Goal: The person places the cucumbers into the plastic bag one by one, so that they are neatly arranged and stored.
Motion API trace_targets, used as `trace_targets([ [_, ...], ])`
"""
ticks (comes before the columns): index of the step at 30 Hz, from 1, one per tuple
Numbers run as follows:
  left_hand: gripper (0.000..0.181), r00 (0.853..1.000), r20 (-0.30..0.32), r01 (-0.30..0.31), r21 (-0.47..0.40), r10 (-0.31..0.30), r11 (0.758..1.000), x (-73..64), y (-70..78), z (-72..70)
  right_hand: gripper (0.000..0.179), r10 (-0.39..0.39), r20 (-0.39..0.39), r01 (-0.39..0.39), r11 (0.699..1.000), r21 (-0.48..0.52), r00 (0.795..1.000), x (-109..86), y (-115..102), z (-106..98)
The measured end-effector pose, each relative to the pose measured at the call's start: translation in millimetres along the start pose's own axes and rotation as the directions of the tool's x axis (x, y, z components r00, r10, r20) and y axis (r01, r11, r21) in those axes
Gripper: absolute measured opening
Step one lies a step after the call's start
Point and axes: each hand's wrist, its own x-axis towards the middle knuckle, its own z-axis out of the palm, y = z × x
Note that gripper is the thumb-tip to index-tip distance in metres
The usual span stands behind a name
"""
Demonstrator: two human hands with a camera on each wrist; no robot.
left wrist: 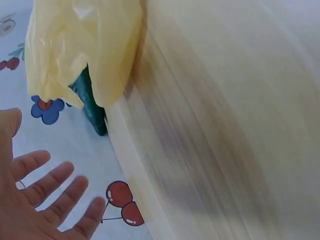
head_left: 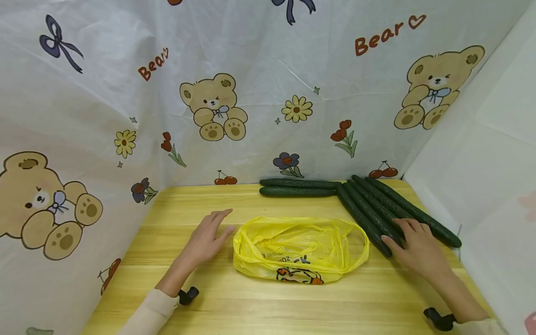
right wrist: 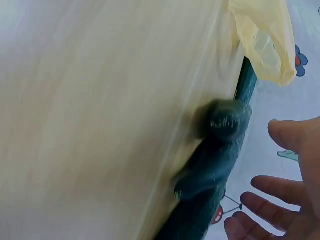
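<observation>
A yellow plastic bag [head_left: 259, 269] with dark and orange print stands on the table, its mouth spread wide and facing up. My left hand [head_left: 207, 238] hovers just left of the bag, fingers extended and holding nothing. Over on the right, my right hand [head_left: 420, 249] is at the near ends of several long dark green cucumbers [head_left: 364, 215] lying side by side at a slant. Its fingers overlap them in the head view. The right wrist view shows this hand [right wrist: 290, 190] with thumb and fingers apart and nothing gripped.
Two more cucumbers [head_left: 298, 191] lie crosswise along the back edge of the wooden table [head_left: 268, 311]. Behind it hangs a white sheet [head_left: 259, 60] printed with bears and flowers, and a white sheet [head_left: 481, 153] also closes off the right side.
</observation>
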Motion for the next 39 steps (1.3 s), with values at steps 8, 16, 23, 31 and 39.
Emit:
trace_targets([
  [8,0.048,1.0,-0.005,-0.016,-0.096,0.015,0.995,4.2,18.6,7.1,0.054,0.026,-0.076,-0.023,0.999,0.03,0.997,-0.3,-7.9,13.7],
  [16,0.03,0.999,-0.021,0.032,-0.103,-0.034,0.994,6.7,31.8,14.3,0.053,0.058,-0.043,-0.057,0.998,0.016,0.997,0.9,-9.5,27.1],
  [23,0.023,0.996,-0.016,0.08,-0.116,-0.082,0.99,8.2,37.0,21.9,0.059,0.067,-0.037,-0.066,0.998,0.008,0.997,2.0,-11.7,32.1],
  [31,0.015,0.996,-0.014,0.086,-0.166,-0.089,0.982,12.7,37.9,24.7,0.056,0.08,-0.033,-0.081,0.996,-0.026,0.996,5.1,-14.7,31.0],
  [39,0.017,0.997,-0.01,0.074,-0.197,-0.077,0.978,13.0,35.8,27.1,0.05,0.089,-0.048,-0.09,0.996,-0.018,0.995,9.2,-13.0,30.5],
])
